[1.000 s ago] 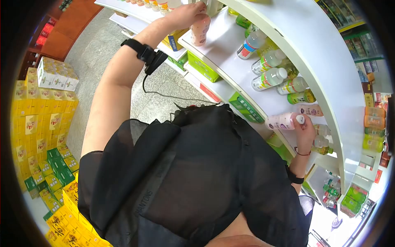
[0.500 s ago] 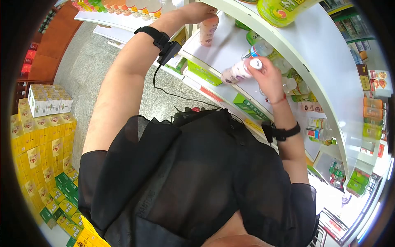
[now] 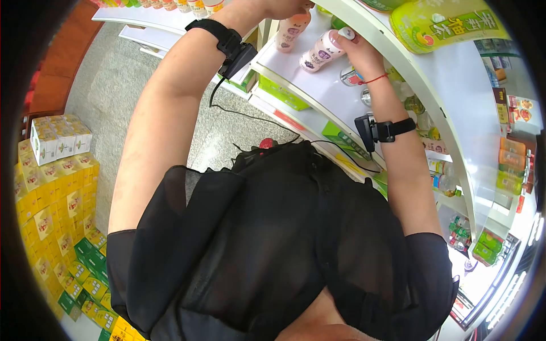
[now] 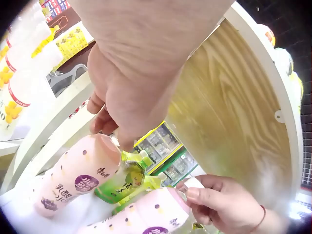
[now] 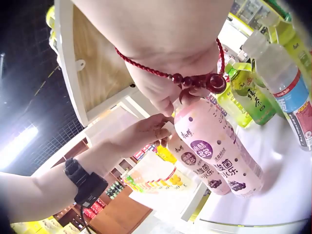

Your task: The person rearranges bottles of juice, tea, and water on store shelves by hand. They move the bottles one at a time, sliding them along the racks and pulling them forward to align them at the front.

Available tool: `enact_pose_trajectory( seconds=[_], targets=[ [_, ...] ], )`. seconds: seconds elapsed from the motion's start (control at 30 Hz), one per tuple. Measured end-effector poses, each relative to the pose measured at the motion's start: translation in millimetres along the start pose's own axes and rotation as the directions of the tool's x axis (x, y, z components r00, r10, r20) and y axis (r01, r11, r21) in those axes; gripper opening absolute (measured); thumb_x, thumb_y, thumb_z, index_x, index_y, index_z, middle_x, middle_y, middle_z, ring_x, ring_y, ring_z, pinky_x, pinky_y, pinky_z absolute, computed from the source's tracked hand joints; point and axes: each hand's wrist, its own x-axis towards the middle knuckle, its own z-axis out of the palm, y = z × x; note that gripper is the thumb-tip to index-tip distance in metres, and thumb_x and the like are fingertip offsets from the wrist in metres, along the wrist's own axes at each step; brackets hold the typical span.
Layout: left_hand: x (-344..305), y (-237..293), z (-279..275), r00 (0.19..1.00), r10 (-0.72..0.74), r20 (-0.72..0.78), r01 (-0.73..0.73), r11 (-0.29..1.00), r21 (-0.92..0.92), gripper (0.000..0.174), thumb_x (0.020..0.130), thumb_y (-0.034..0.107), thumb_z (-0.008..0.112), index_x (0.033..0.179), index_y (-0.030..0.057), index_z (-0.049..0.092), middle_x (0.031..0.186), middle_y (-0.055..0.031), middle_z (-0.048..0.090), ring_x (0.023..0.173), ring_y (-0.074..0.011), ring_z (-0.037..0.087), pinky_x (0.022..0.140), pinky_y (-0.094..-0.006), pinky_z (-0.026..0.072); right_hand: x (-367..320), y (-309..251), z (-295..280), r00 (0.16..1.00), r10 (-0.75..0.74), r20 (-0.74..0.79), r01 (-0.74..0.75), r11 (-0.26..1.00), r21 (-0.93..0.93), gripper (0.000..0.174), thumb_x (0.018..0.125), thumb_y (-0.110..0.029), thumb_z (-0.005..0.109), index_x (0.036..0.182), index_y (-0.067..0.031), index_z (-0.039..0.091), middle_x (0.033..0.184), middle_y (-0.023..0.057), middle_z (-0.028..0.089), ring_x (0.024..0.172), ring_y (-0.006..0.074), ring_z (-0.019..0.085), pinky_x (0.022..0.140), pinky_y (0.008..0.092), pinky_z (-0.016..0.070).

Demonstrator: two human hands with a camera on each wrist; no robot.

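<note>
At the top edge of the head view my left hand point(image 3: 284, 7) holds a pink yogurt-drink bottle point(image 3: 291, 35) by its top, which the fingers cover. The bottle stands on a white shelf, near its left end. Just right of it, a matching pink bottle point(image 3: 319, 54) leans slightly, its white cap pinched between the thumb and fingers of my right hand point(image 3: 364, 54). In the right wrist view this second bottle point(image 5: 219, 146) overlaps the first bottle point(image 5: 187, 158), and its base is close over the shelf.
Green tea bottles point(image 5: 253, 97) and a clear bottle with a blue label point(image 5: 292, 97) stand farther along the shelf point(image 3: 335, 102). A curved upper shelf point(image 3: 449, 113) arches overhead, bearing a large yellow-green bottle point(image 3: 443, 25). Yellow cartons point(image 3: 57, 193) are stacked on the floor at left.
My right hand has carried its pink bottle from the right part of the shelf leftward, beside the other pink bottle. My left hand keeps hold of its bottle; the head view has shifted slightly.
</note>
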Motion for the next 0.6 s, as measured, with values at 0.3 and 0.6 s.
enact_pose_trajectory(
  seconds=[0.3, 0.6],
  targets=[
    [-7, -3, 2, 1.000, 0.002, -0.003, -0.002, 0.999, -0.045, 0.033, 0.082, 0.014, 0.064, 0.114, 0.0088, 0.066, 0.114, -0.0178, 0.064, 0.108, -0.0323, 0.058, 0.094, -0.0396, 0.0452, 12, 0, -5, 0.997, 0.027, 0.077, -0.024, 0.999, -0.033, 0.043, 0.081, -0.028, 0.074, 0.110, 0.0018, 0.061, 0.097, 0.0055, 0.066, 0.083, 0.0116, 0.059, 0.074, 0.0264, 0.0482],
    [-1, -20, 14, 0.996, 0.092, -0.017, -0.093, 0.985, -0.148, 0.034, 0.082, 0.008, 0.062, 0.116, 0.0074, 0.064, 0.115, -0.0189, 0.063, 0.109, -0.0325, 0.057, 0.095, -0.0398, 0.0443, 18, 13, 0, 0.999, 0.013, 0.038, -0.015, 0.998, 0.069, 0.043, 0.082, -0.030, 0.073, 0.111, 0.0001, 0.062, 0.098, 0.0056, 0.066, 0.084, 0.0120, 0.059, 0.075, 0.0269, 0.0483]
  ],
)
